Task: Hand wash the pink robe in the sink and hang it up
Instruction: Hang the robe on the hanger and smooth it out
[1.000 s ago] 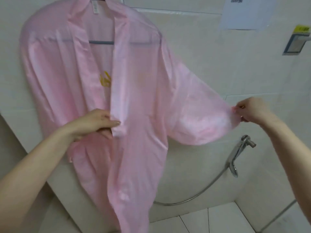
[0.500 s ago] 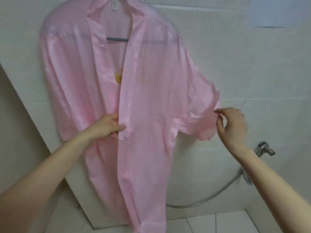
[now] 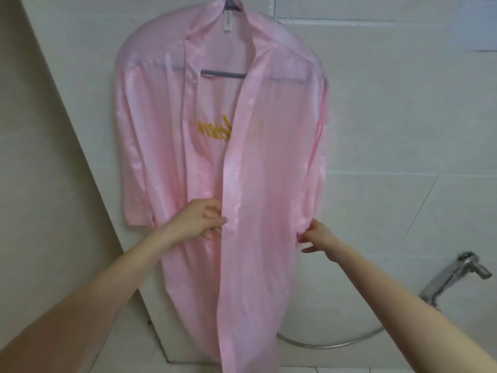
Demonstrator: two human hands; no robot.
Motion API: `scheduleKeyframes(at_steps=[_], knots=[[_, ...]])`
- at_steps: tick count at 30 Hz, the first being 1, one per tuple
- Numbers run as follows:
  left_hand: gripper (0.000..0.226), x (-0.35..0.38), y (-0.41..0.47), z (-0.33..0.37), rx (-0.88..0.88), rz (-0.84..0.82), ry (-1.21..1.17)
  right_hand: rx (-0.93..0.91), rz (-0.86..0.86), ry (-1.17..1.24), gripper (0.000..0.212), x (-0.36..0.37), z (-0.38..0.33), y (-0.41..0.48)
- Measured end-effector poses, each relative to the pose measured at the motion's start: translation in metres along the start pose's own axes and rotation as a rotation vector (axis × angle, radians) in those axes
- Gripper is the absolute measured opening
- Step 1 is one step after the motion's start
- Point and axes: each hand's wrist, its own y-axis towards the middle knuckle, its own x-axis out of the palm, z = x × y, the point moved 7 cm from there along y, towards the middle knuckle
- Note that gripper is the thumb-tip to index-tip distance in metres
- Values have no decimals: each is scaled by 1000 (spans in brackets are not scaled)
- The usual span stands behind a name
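Observation:
The pink robe [image 3: 263,162] hangs open-fronted on a grey hanger [image 3: 223,74] against the white tiled wall, with yellow lettering showing inside. My left hand [image 3: 199,219] pinches the robe's front band at waist height. My right hand [image 3: 318,234] touches the robe's right side edge near the hanging sleeve, fingers loosely extended; whether it grips cloth is unclear. Both sleeves hang down at the sides.
A chrome tap [image 3: 457,270] with a metal hose [image 3: 330,344] sticks out of the wall at lower right. A slanted beige wall panel [image 3: 40,184] rises on the left. A paper sheet [image 3: 484,28] is stuck on the upper right tiles.
My right hand let the right sleeve drop and moved in to the robe's side edge. The sleeve now hangs down. The view shifted so the robe sits centred.

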Motion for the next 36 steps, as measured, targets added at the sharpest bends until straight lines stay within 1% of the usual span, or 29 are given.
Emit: scheduleKeyframes(at_steps=[1, 2, 3, 4, 5, 6, 7, 10, 13, 14, 15, 16, 17, 18, 19, 20, 21, 22, 24, 25, 26, 27, 28, 30, 32, 33, 34, 35, 36], knots=[[17, -4, -2, -2, 8, 57, 8, 11, 80, 55, 46, -3, 1, 4], [21, -16, -2, -7, 17, 182, 21, 24, 187, 121, 48, -10, 4, 9], [22, -29, -3, -13, 11, 302, 28, 58, 286, 228, 51, -16, 10, 12], [22, -37, -2, -19, -16, 349, 18, 106, 355, 359, 52, -20, 17, 15], [22, -36, -1, -20, -28, 323, 31, 148, 404, 442, 52, -23, 24, 17], [22, -29, -1, -19, -21, 259, 73, 161, 446, 468, 52, -26, 28, 17], [22, -21, -1, -18, -10, 199, 126, 154, 490, 430, 53, -28, 29, 14], [19, -10, -2, -25, -19, 106, 314, 72, 691, 259, 49, -39, 17, -3], [8, -10, 0, -40, -58, -137, 678, -159, 807, 172, 41, -42, -18, -27], [9, -12, -2, -38, -87, -204, 701, -262, 824, 159, 41, -41, -33, -35], [13, -19, -1, -30, -97, -228, 644, -377, 838, 148, 41, -40, -49, -43], [18, -32, 1, -15, -69, -158, 502, -507, 848, 140, 41, -39, -69, -53], [18, -55, 3, 8, -3, 25, 332, -644, 854, 126, 41, -40, -92, -63], [13, -91, 3, 34, 100, 314, 205, -783, 862, 98, 41, -43, -118, -73], [6, -130, -3, 61, 242, 643, 157, -907, 870, 60, 42, -48, -145, -81], [11, -165, -11, 87, 368, 907, 178, -999, 880, 18, 44, -55, -174, -87], [26, -192, -12, 108, 466, 1039, 214, -1050, 890, -23, 47, -64, -206, -90], [45, -212, -2, 125, 515, 1032, 258, -1073, 891, -63, 49, -74, -237, -88], [80, -235, 35, 147, 488, 818, 328, -1089, 834, -152, 52, -91, -298, -79], [88, -236, 51, 150, 456, 691, 318, -1080, 762, -184, 54, -96, -321, -70], [87, -233, 61, 152, 449, 588, 285, -1058, 667, -181, 52, -98, -338, -61], [80, -230, 67, 151, 470, 536, 236, -1021, 569, -137, 47, -100, -348, -52], [67, -230, 68, 150, 482, 549, 185, -983, 495, -63, 39, -102, -353, -47], [38, -238, 63, 147, 504, 636, 67, -929, 414, 138, 24, -111, -357, -42], [21, -245, 61, 145, 511, 622, -56, -864, 381, 271, 11, -122, -361, -35], [16, -247, 62, 145, 487, 583, -118, -827, 370, 286, 5, -126, -365, -31], [10, -249, 63, 144, 449, 542, -188, -797, 368, 265, 7, -128, -369, -27], [12, -250, 65, 142, 414, 507, -272, -768, 375, 223, 13, -128, -372, -22], [21, -250, 67, 140, 378, 486, -352, -739, 376, 184, 16, -127, -376, -17]])
